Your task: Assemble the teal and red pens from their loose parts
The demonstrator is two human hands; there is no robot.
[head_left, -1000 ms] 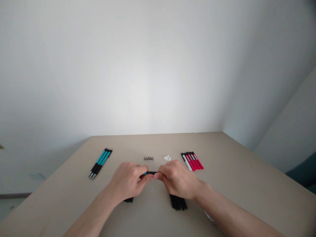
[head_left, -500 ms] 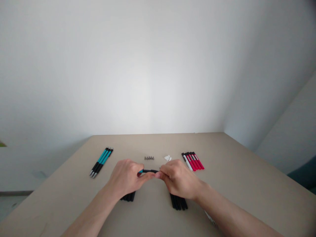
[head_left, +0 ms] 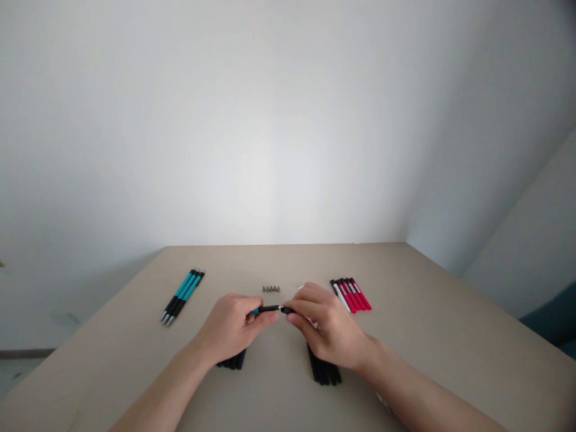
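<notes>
My left hand (head_left: 228, 327) is closed around a teal-and-black pen body (head_left: 269, 309), held level above the table. Its black end points right, toward my right hand (head_left: 327, 327). That hand pinches a short black pen piece (head_left: 287, 310) between thumb and fingers, right at the end of the pen body. A small whitish bit shows where the two meet; whether they are joined I cannot tell. Black tubes (head_left: 233, 362) lie partly hidden below my left hand. More black tubes (head_left: 324, 369) lie under my right hand.
On the left of the table (head_left: 279, 396) lie three teal-and-black pens (head_left: 183, 296). Several small grey cone tips (head_left: 270, 289) stand in a row beyond my hands. A row of red pen barrels (head_left: 355, 295) with a white one (head_left: 342, 297) lies at the right. A wall rises behind.
My right hand's fingers have shifted and opened out a little, so the short black piece and a whitish bit now show at the pen body's end. My left hand keeps its hold.
</notes>
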